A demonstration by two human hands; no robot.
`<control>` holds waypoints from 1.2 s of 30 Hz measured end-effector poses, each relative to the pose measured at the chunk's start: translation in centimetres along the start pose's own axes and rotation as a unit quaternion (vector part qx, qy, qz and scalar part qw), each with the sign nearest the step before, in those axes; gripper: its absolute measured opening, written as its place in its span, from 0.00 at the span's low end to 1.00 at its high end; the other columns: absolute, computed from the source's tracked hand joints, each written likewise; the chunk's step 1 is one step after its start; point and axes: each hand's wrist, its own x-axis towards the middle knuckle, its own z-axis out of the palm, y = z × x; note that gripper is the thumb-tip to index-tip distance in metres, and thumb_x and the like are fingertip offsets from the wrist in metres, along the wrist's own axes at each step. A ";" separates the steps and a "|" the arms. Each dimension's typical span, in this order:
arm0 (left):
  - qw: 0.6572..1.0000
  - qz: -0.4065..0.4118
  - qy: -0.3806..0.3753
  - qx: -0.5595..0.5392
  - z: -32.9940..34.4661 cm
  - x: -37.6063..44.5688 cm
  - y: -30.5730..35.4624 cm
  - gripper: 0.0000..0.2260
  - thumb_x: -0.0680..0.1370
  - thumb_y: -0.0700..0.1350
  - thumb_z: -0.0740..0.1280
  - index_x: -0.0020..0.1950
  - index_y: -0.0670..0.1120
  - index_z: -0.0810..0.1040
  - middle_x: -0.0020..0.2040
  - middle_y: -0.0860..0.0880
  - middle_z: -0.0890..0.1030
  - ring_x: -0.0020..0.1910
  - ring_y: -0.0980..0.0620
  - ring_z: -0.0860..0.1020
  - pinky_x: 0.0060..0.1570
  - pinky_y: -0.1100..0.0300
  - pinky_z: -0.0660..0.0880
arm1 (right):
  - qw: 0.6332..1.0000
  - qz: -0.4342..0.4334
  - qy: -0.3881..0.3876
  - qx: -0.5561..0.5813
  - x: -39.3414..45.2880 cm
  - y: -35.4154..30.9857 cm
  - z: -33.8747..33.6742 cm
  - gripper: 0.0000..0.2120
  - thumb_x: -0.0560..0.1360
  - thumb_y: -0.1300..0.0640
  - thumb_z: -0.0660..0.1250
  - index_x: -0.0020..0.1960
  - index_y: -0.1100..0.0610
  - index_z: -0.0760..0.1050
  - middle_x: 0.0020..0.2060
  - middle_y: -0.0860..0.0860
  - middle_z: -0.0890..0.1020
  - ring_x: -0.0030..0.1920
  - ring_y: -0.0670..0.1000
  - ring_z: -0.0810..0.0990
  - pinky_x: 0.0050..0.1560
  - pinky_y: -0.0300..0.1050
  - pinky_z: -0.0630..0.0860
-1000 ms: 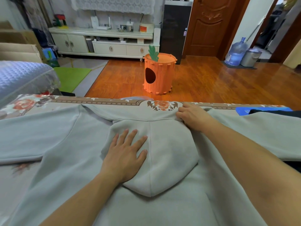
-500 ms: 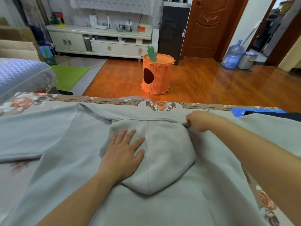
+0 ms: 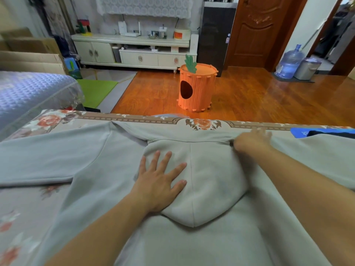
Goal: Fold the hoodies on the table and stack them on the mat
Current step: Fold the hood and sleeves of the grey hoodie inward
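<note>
Change: right hand (image 3: 251, 140) has slid outward along the collar seam since half a second ago; left hand has stayed put.
Left hand (image 3: 159, 181): fingers straight and spread, pressing flat on the hood (image 3: 209, 181).
Right hand: blurred; cannot tell how its fingers lie.
Hoodie (image 3: 107, 179): grey, back up, spread across the floral tabletop (image 3: 50, 121), sleeves out.

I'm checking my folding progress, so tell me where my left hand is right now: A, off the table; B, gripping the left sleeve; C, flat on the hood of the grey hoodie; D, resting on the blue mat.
C: the left hand lies with fingers spread on the hood, which is folded down over the hoodie.
</note>
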 end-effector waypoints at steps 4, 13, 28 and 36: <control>1.000 -0.005 0.003 -0.003 0.0 0.2 0.1 0.27 0.78 0.71 0.38 0.78 0.71 0.38 0.83 0.51 0.37 0.81 0.42 0.35 0.75 0.35 0.35 | 0.927 -0.263 0.205 0.170 -5.0 -6.5 -0.4 0.27 0.84 0.43 0.47 0.81 0.49 0.54 0.81 0.54 0.52 0.80 0.58 0.47 0.79 0.61 0.46; 0.997 -0.003 -0.052 -0.050 -1.6 0.2 0.2 0.30 0.79 0.70 0.47 0.80 0.66 0.44 0.83 0.49 0.39 0.81 0.40 0.38 0.75 0.35 0.36 | 0.977 -0.211 0.027 0.015 -9.4 -12.8 1.3 0.27 0.83 0.46 0.47 0.81 0.49 0.51 0.80 0.55 0.54 0.79 0.64 0.47 0.76 0.68 0.42; 0.491 -0.439 0.329 -0.677 -4.0 -18.5 -27.0 0.07 0.79 0.39 0.61 0.46 0.46 0.78 0.44 0.41 0.80 0.44 0.44 0.76 0.49 0.53 0.75 | 0.905 -0.407 0.040 0.121 -20.0 -30.1 2.1 0.30 0.82 0.38 0.44 0.81 0.48 0.51 0.81 0.52 0.52 0.80 0.56 0.50 0.78 0.56 0.47; 0.255 -0.473 0.332 -0.775 -6.7 -17.2 -35.3 0.21 0.85 0.42 0.55 0.77 0.36 0.63 0.73 0.40 0.71 0.71 0.43 0.73 0.70 0.49 0.70 | 0.901 -0.414 0.095 0.087 -19.5 -30.7 5.7 0.35 0.77 0.35 0.37 0.80 0.45 0.54 0.81 0.49 0.54 0.80 0.54 0.51 0.79 0.55 0.51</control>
